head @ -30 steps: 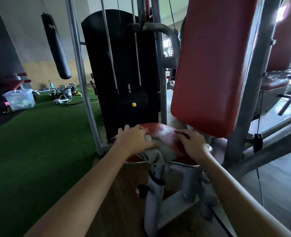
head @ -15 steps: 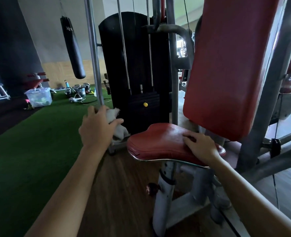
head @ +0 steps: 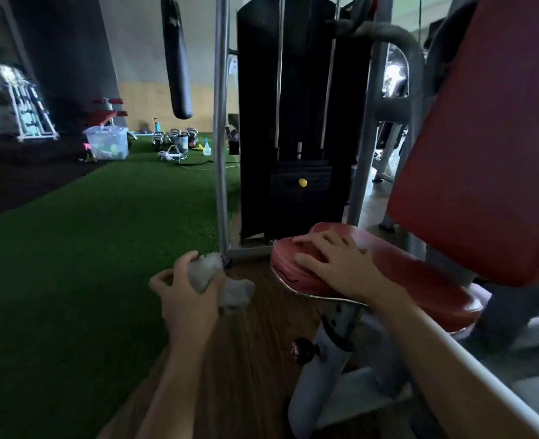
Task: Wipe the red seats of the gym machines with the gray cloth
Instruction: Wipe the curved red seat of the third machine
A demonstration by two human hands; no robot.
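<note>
Two hands: left hand (head: 186, 296) grips gray cloth (head: 235, 293) bunched, at nine o'clock off red seat (head: 414, 274); right hand (head: 334, 264) lies spread on it. Judged between wipes; next, cloth onto seat.

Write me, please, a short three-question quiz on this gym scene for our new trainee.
1. True or false: the gray cloth lies on the red seat.
2. Which of the hands rests on the seat? A) left B) right
3. Fill in: the knob on the black weight stack is ____.
Key: 1 false, the left hand grips the cloth beside the seat; 2 B, the right hand; 3 yellow.
</note>
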